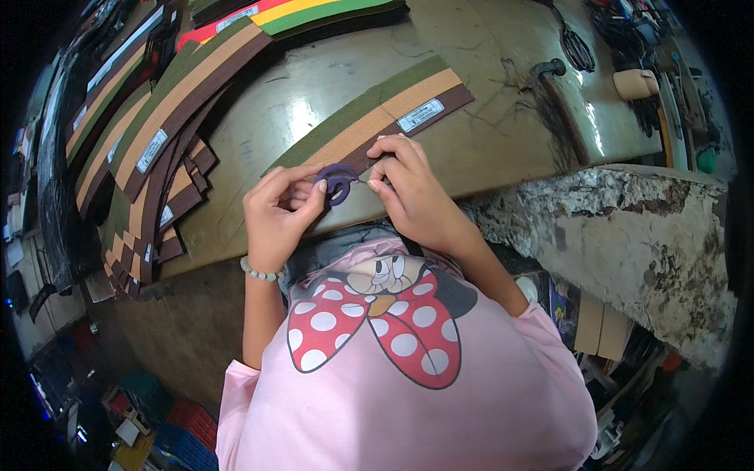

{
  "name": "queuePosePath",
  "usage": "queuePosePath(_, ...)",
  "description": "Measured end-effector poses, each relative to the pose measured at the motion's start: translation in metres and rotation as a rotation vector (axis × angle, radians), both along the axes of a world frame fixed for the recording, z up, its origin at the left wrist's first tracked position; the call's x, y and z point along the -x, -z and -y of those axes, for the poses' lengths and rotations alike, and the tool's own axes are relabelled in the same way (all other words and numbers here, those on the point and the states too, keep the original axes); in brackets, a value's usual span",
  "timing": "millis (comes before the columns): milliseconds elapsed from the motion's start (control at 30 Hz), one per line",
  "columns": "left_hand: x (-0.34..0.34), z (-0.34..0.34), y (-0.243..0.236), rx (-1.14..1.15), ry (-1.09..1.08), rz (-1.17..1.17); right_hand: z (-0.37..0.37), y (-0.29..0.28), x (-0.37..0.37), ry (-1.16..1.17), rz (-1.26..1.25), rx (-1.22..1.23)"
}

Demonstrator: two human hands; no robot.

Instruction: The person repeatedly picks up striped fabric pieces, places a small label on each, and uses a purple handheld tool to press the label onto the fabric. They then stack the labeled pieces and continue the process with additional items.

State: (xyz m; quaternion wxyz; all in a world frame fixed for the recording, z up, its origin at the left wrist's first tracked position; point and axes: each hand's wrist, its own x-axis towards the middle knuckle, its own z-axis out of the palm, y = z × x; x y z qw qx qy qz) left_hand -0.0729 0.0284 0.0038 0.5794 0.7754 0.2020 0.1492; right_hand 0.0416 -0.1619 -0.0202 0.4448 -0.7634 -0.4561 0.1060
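My left hand (pixel 283 200) pinches a purple ring-shaped plastic piece (pixel 338 187) with a gap in its loop, at the front edge of the table. To its right, my right hand (pixel 412 187) has thumb and fingers pinched together close to the ring. A thin dark bit shows between the ring and those fingertips, too small to name. Just beyond both hands lies a flat woven strip (pixel 369 116) in green, tan and brown, with a pale printed label (pixel 421 115) near its right end. My right fingers are over the strip's near edge; whether they touch it I cannot tell.
At the left, a stack of similar striped strips (pixel 169 129) fans out to the table's edge. Red, yellow and green strips (pixel 322 17) lie at the back. On the right are a dark hammer-like tool (pixel 554 71), loose black threads (pixel 542 114) and a tan roll (pixel 636 84).
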Motion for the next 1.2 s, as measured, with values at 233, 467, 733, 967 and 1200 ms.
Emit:
queuePosePath(233, 0.001, -0.005, 0.004, 0.188, -0.051, 0.024, 0.022, -0.042, -0.074, 0.451, -0.403, -0.288)
queuePosePath(467, -0.013, 0.003, -0.014, 0.408, -0.246, 0.108, 0.015, -0.041, -0.094, 0.358, 0.162, 0.040)
queuePosePath(733, -0.062, 0.023, -0.005, 0.371, -0.133, 0.084, -0.018, 0.004, -0.062, 0.293, 0.099, -0.096)
queuePosePath(967, -0.064, 0.022, 0.000, 0.416, -0.185, 0.099, -0.009, -0.002, -0.066, 0.268, -0.193, -0.229)
queuePosePath(1200, -0.071, 0.023, -0.004, 0.365, -0.140, 0.010, -0.006, -0.007, -0.065, 0.275, -0.168, -0.166)
